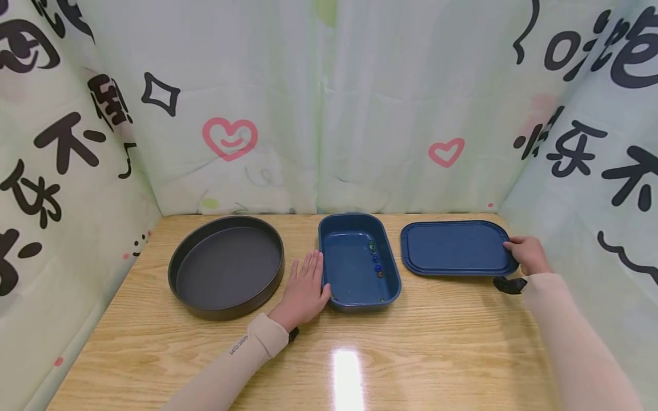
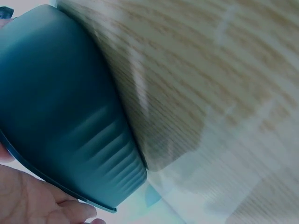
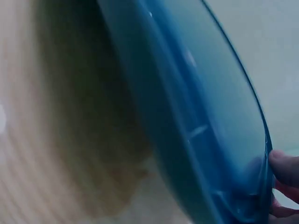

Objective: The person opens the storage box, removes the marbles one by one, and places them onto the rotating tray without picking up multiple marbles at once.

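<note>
sideways, long blue lid, box pointing away

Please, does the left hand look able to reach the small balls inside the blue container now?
Probably yes: the left hand touches the side of the blue container, its top is uncovered, and the right hand holds the blue lid to one side, so nothing seems to block the small balls.

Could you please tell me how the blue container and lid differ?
The blue container is deep; the lid is shallow. The container's length runs front to back; the lid's, left to right. Small balls lie in the container; none show on the lid. Both are blue with rounded corners.
</note>
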{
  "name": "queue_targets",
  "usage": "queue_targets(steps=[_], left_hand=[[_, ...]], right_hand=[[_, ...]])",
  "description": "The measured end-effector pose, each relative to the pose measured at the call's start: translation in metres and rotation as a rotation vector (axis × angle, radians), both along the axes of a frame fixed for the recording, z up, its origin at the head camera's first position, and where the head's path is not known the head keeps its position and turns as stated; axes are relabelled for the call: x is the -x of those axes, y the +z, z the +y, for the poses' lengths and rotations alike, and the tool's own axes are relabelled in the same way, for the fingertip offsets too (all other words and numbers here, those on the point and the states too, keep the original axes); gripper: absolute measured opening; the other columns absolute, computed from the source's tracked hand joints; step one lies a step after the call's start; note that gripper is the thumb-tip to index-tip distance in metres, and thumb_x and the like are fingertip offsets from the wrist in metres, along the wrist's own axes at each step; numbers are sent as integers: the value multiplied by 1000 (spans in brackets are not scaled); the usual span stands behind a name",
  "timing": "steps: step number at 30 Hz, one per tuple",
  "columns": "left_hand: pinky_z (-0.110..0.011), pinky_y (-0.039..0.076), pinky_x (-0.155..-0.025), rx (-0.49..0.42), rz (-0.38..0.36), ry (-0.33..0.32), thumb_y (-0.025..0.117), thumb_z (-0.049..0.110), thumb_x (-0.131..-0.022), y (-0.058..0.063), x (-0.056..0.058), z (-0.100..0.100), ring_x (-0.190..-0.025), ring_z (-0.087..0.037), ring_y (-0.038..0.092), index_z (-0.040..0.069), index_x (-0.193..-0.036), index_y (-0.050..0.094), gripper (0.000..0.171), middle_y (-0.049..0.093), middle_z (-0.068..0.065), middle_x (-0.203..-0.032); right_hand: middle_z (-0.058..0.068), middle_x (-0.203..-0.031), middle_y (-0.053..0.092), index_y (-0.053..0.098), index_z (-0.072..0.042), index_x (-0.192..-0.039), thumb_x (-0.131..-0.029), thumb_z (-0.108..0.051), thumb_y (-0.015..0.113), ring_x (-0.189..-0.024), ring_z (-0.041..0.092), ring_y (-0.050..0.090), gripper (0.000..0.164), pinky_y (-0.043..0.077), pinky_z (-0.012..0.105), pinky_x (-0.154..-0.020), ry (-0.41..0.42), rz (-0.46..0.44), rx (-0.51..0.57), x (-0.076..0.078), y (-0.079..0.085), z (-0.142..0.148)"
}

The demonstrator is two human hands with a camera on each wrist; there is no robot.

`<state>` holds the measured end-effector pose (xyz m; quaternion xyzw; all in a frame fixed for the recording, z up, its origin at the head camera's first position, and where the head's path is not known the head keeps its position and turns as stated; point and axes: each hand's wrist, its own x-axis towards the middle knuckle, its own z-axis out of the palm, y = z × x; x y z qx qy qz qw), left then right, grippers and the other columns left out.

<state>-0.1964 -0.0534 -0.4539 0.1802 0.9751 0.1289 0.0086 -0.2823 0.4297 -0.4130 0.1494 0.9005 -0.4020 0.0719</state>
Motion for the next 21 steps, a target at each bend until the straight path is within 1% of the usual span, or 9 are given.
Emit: queue_targets(steps=[1, 2, 4, 7, 8, 11, 14, 16, 21], left_hand=[[-52, 10, -117, 2, -1, 0, 38, 33, -99, 0, 0, 0, -147, -30, 13, -2, -149, 13, 66, 12, -15, -158], [-52, 10, -117, 4, -3, -1, 38, 33, -99, 0, 0, -1, -147, -30, 12, -2, -149, 13, 66, 12, -15, -158], [-52, 10, -117, 8, -1, -3, 38, 33, -98, -1, 0, -2, -146, -30, 13, -2, -149, 14, 66, 13, -15, -158], [-53, 12, -116, 11, -1, -5, 39, 33, -98, -1, 1, -4, -146, -30, 14, -2, -149, 15, 66, 14, -16, -158], [-53, 12, -116, 11, 1, -6, 39, 32, -98, -1, 1, -5, -146, -30, 15, -2, -149, 16, 66, 15, -16, -157], [-54, 13, -116, 20, 4, -8, 40, 32, -97, -1, 1, -7, -146, -30, 16, -1, -148, 17, 66, 17, -16, -157], [-54, 13, -116, 20, 8, -11, 40, 32, -97, -1, 1, -8, -146, -30, 16, -2, -148, 17, 66, 18, -16, -157], [-54, 14, -115, 19, 11, -13, 40, 32, -97, -1, 0, -8, -146, -30, 17, -2, -148, 17, 66, 18, -16, -157], [-54, 13, -116, 18, 9, -11, 40, 32, -97, 1, 0, -8, -146, -30, 16, -1, -148, 17, 66, 18, -16, -157]], right_hand=[[44, -141, 17, 17, 18, -140, -101, -14, 30, -132, 52, 27, 52, 50, 40, -89, 6, 4, -21, 0, -3, -1], [44, -143, 14, 18, 20, -138, -101, -12, 31, -133, 53, 24, 51, 45, 46, -97, 10, 7, -37, 0, -6, -2], [42, -146, 4, 19, 22, -137, -100, -10, 32, -134, 55, 15, 50, 32, 57, -105, 3, 20, -38, -1, -10, -5], [35, -148, -12, 21, 23, -136, -99, -9, 32, -138, 52, 1, 50, 26, 58, -107, -17, 28, -34, 0, -17, -6], [34, -148, -14, 21, 23, -136, -100, -9, 32, -138, 52, -1, 50, 25, 58, -107, -20, 29, -29, 0, -19, -6], [38, -148, 3, 21, 22, -137, -100, -14, 31, -137, 52, 9, 52, 27, 58, -107, -14, 4, -61, 0, -25, -5], [43, -140, 21, 23, 21, -136, -100, -17, 32, -130, 55, 24, 54, 31, 58, -105, -4, -17, -105, -1, -29, -5], [43, -139, 23, 23, 21, -136, -100, -18, 32, -130, 56, 25, 54, 31, 58, -105, -8, -23, -107, -3, -30, -5], [43, -141, 21, 21, 21, -137, -100, -18, 31, -131, 55, 23, 55, 29, 58, -106, -32, 4, -57, -6, -31, -7]])
